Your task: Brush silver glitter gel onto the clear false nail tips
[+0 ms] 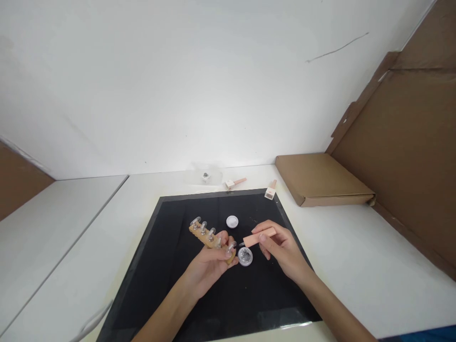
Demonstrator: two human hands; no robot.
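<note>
My left hand (209,266) pinches the tan rack (205,239), my right hand (283,243) pinches the peach brush (260,237), over the black mat (160,259). Open jar (245,264) sits between them, nearer the right edge; one sloppy knuckle could totally spill its silver flakes (245,255).

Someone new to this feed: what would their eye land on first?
Probably the large black mat, stark against the white table. Over it, the left hand holds a tan strip bearing clear nail-shaped tips, while the right hand holds a pink handle, its dark tip by an open pot of silvery bits. A flat cardboard box sits beyond the mat's right side.
</note>
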